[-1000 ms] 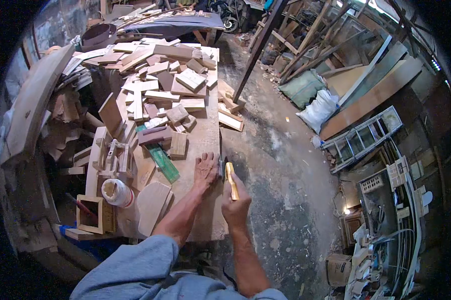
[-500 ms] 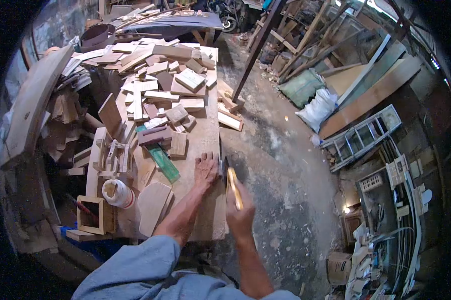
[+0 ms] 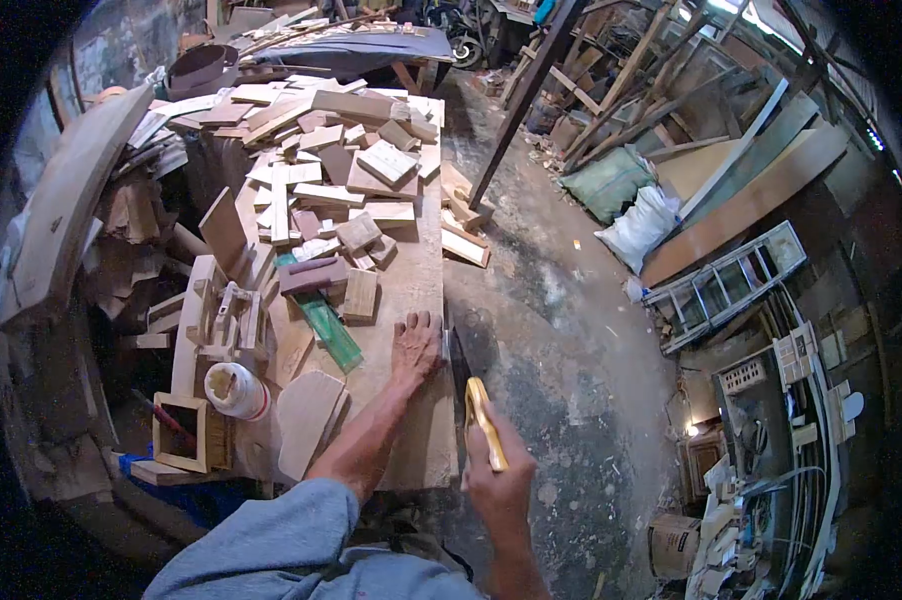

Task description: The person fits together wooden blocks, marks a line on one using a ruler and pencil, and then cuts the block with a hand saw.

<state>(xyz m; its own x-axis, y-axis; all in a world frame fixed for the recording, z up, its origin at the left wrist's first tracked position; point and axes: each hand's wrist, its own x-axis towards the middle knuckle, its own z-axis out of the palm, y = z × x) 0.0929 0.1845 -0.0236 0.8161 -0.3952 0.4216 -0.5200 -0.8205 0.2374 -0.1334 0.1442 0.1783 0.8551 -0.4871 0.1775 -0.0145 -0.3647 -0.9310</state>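
My left hand [image 3: 417, 343] lies flat with fingers stretched on the bench top [image 3: 411, 440], near its right edge. A thin piece seems to lie under its outer side, but I cannot make out its shape. Just right of that edge, my right hand [image 3: 501, 470] grips the yellow handle of a handsaw [image 3: 479, 405]. The dark blade points away from me, its tip close to the edge beside my left hand. Left of my left hand are a wood block [image 3: 360, 295], a brown block [image 3: 313, 276] and a green strip [image 3: 331, 333].
Offcuts [image 3: 311, 190] are heaped over the far bench. A white tub [image 3: 237, 390], a wooden box frame [image 3: 180, 432] and a rounded board [image 3: 309, 420] stand at the near left. A dark post [image 3: 519, 110] rises beyond. Sacks [image 3: 639, 228] and a ladder frame [image 3: 726, 285] lie to the right.
The handsaw and my right hand have moved back toward me and slightly right, showing more blade. My left hand stays pressed at the bench edge.
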